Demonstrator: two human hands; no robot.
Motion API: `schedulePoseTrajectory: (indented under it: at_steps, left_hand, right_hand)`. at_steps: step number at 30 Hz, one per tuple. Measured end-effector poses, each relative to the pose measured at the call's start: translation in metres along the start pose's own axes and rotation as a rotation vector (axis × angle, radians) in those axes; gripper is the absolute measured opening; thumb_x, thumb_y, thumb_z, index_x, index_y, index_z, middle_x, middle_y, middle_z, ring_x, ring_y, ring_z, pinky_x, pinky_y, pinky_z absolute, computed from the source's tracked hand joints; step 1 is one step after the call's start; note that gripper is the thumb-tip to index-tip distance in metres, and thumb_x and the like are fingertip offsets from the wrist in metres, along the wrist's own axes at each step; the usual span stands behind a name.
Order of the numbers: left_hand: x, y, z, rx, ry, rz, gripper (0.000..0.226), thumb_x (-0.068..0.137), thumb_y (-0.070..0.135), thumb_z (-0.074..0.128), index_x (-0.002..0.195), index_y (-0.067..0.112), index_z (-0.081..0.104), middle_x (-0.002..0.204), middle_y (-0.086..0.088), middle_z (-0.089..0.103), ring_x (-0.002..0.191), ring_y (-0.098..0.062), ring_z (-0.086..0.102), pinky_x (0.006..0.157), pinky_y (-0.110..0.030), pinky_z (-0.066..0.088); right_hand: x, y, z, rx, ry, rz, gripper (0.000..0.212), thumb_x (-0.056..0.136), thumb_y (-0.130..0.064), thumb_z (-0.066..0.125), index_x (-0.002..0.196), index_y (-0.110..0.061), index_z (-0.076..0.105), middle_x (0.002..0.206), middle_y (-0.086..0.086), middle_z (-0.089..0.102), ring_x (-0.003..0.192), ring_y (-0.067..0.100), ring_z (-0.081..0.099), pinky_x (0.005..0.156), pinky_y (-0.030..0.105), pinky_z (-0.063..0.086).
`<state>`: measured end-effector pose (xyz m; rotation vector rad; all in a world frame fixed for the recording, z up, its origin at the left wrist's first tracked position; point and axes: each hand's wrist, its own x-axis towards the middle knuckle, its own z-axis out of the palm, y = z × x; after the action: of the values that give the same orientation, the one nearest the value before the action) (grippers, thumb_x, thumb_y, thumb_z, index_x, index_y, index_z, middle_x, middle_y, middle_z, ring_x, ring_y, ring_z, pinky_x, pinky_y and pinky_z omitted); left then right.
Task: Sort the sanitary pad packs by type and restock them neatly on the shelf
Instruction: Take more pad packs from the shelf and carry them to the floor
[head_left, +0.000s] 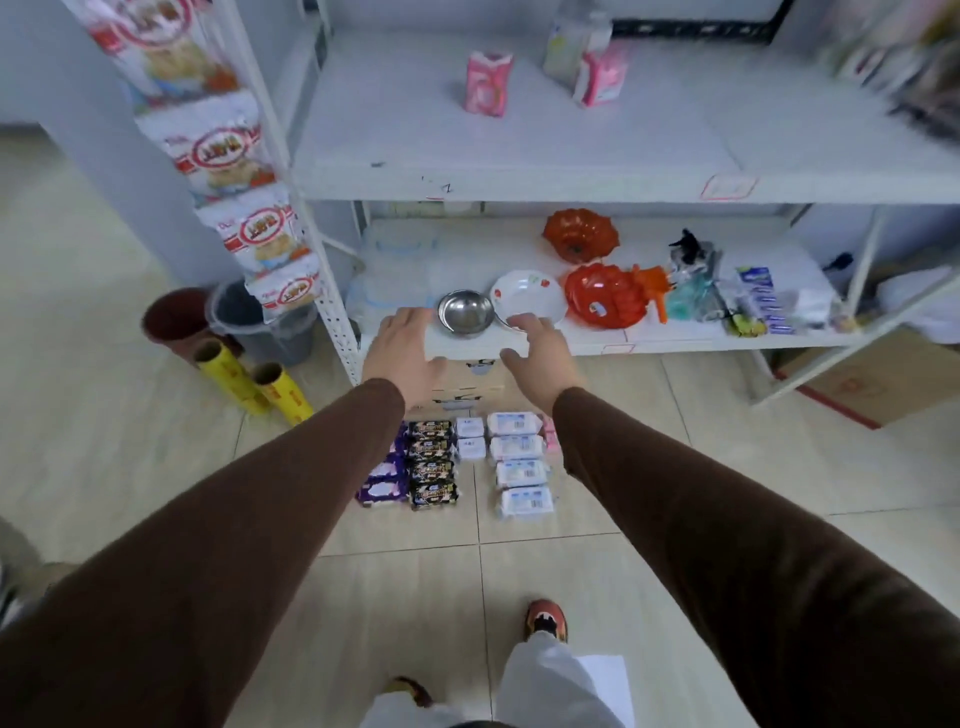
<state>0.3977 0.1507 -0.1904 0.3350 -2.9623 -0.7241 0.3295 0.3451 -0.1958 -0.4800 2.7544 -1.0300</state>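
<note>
above the floor rows, both hands reach out with fingers spread wide, holding nothing: left hand (402, 353) and right hand (540, 358) near the lower shelf (670, 340) front edge, by a steel bowl (466, 313). sorted pad packs (517, 467) lie in columns on the tiles below. two pink packs (487, 83) stand on the roomy upper shelf (415, 150).
</note>
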Motion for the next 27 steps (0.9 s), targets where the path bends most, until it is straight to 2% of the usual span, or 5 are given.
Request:
schedulePoseTrajectory:
  at_steps: [5,15,21,27]
  left_hand:
    - [0.032,0.065,-0.018,-0.044,0.052,0.048,0.061,0.086,0.022,0.071,0.141,0.018,0.043,0.142,-0.008,0.045,0.131,-0.029,0.039,0.108,-0.041,0.036]
    - [0.1,0.173,-0.015,-0.05,0.178,0.045,0.062,0.084,0.025,0.072,0.14,0.016,0.046,0.139,-0.008,0.048,0.128,-0.03,0.041,0.108,-0.037,0.033]
    - [0.141,0.198,-0.026,-0.061,0.233,0.034,0.06,0.086,0.022,0.071,0.14,0.016,0.047,0.139,-0.007,0.049,0.129,-0.027,0.04,0.107,-0.035,0.032]
    - [0.195,0.195,-0.032,-0.056,0.229,0.047,0.06,0.088,0.024,0.069,0.142,0.016,0.044,0.143,-0.006,0.046,0.132,-0.027,0.037,0.109,-0.037,0.034]
  right_hand:
    - [0.017,0.006,-0.07,-0.038,0.072,-0.088,0.044,0.091,-0.021,0.063,0.133,-0.019,0.052,0.137,0.009,0.052,0.124,0.029,0.046,0.103,0.042,0.042]
    - [0.087,0.052,-0.193,-0.073,0.066,-0.267,0.052,0.092,-0.028,0.063,0.141,-0.016,0.048,0.142,0.009,0.048,0.131,0.028,0.041,0.108,0.039,0.036]
    - [0.139,0.059,-0.23,0.008,0.091,-0.302,0.053,0.092,-0.027,0.065,0.142,-0.017,0.048,0.142,0.007,0.047,0.133,0.025,0.04,0.11,0.035,0.034]
    - [0.195,0.06,-0.244,-0.015,0.119,-0.298,0.053,0.094,-0.031,0.063,0.143,-0.018,0.046,0.143,0.008,0.047,0.132,0.027,0.042,0.107,0.038,0.037]
